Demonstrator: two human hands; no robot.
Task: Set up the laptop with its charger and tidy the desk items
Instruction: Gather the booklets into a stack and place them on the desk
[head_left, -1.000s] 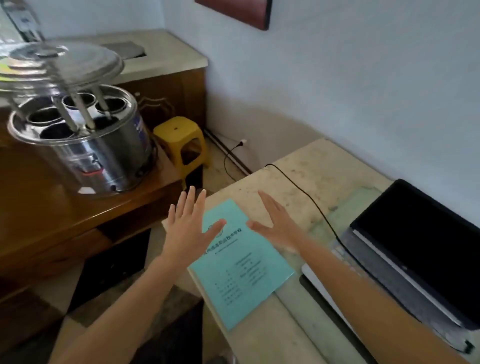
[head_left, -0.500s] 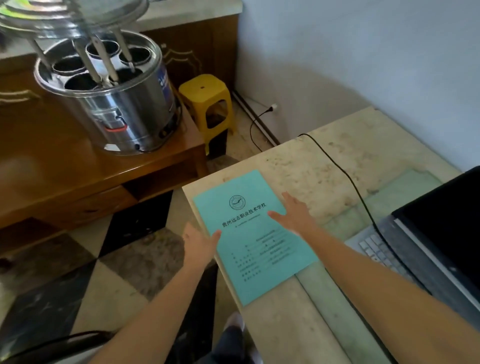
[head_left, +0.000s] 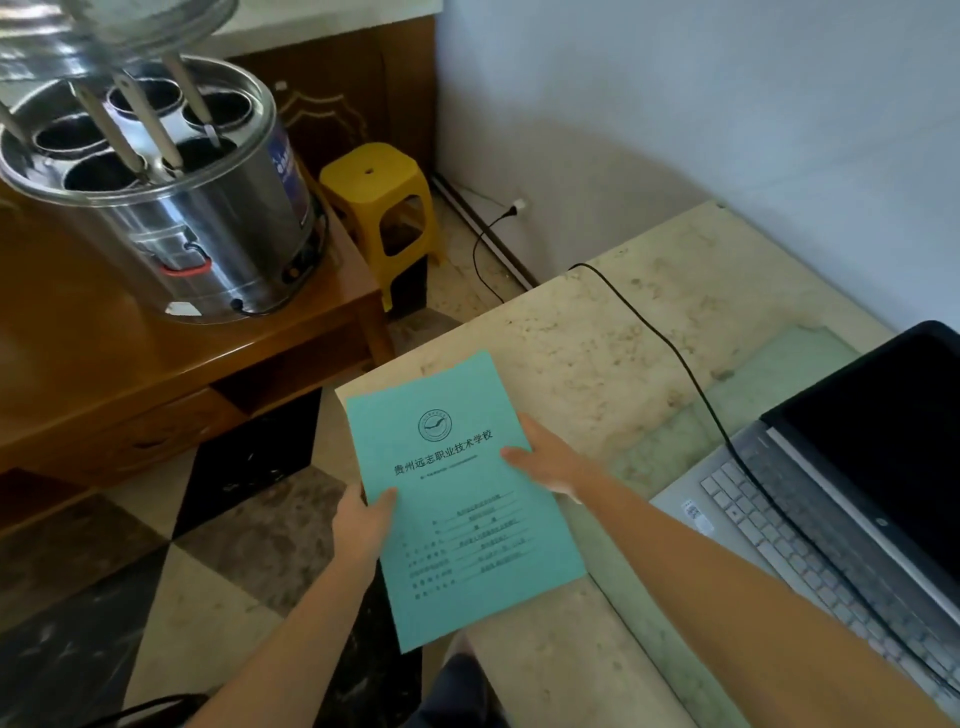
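A teal booklet (head_left: 457, 499) with printed black text is lifted at the desk's left corner, overhanging the edge. My left hand (head_left: 363, 525) pinches its left edge with the thumb on top. My right hand (head_left: 550, 462) grips its right edge. An open silver laptop (head_left: 810, 499) with a dark screen sits on the desk (head_left: 597, 343) at the right. A black charger cable (head_left: 670, 353) runs from the wall side across the desk and over the laptop's keyboard.
A steel multi-well pot (head_left: 171, 208) with ladles stands on a wooden cabinet (head_left: 130, 374) to the left. A yellow plastic stool (head_left: 384, 208) sits by the wall, near a wall plug (head_left: 514, 208). The floor has dark and light tiles.
Both hands went from hovering flat over the booklet to gripping its edges. The booklet has come up off the desk and toward me.
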